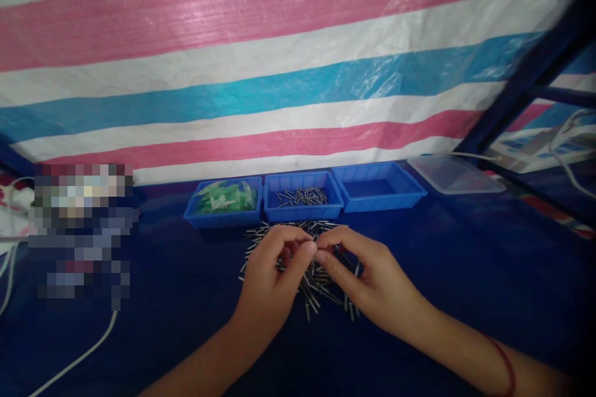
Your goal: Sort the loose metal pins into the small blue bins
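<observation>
Blurred patch [84, 223]: pixelated and unreadable; it sat well to the left of the middle bin [302, 209], on the dark blue table [177, 298].
Left bin [223, 219]: a blue plastic tray just left of the middle bin, filled with green packets [228, 197] that lay jumbled up to about its rim.
Left hand [270, 276]: in front of the middle bin, above the table, with thumb and index finger curled round and pinched together at the tips.
Loose pins [316, 282]: thin metal pieces spread in a messy pile on the table, right in front of the middle bin and partly hidden by both hands.
Middle bin: blue, with a scattered layer of similar metal pins [307, 196] across its floor.
Right hand [367, 270]: in front of the middle bin, toward its right, its thumb and index tips drawn together against the left fingertips; whether anything small was pinched there could not be told.
Right bin [382, 198]: blue, just right of the middle bin, its ribbed inner walls and floor showing.
Clear lid [456, 175]: a flat see-through sheet, farther right of the middle bin.
</observation>
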A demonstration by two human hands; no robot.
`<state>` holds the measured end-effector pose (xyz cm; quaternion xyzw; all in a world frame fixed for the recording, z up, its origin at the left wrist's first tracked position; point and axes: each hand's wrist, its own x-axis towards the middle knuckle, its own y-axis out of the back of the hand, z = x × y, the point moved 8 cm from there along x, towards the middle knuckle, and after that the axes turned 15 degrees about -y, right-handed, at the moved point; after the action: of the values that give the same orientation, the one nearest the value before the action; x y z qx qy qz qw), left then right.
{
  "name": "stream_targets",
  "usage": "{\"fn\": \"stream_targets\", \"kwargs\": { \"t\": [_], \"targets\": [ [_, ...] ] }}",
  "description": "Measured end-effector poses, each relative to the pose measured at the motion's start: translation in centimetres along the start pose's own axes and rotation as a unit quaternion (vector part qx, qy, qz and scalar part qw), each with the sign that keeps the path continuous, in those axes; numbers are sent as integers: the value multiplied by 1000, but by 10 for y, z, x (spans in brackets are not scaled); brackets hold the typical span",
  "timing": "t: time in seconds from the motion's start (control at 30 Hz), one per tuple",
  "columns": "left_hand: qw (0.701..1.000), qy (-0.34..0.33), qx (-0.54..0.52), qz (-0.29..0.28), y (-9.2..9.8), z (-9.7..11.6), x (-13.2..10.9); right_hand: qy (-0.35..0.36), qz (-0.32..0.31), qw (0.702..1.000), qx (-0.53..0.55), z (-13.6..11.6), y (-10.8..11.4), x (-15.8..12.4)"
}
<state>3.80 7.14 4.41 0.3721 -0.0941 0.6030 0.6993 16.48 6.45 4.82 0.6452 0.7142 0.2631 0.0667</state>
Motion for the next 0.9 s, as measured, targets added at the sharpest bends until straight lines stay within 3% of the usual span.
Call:
{"fn": "stream_targets", "kwargs": {
  "t": [0.27,0.6,0.73,0.8,0.9],
  "targets": [
    [999,-39,15,-17,4,4,-2,23,-29,999,17,-1,-6,2],
    [998,-52,15,-17,6,-1,1,27,41,997,65,1,14,3],
    [995,-68,40,-62,0,0,2,46,55,996,56,-2,17,3],
    [990,-72,71,-93,-3,0,3,61,84,994,27,-3,24,6],
    [974,-82,153,-146,-5,1,3,61,179,981,-37,8,52,15]
  ]
}}
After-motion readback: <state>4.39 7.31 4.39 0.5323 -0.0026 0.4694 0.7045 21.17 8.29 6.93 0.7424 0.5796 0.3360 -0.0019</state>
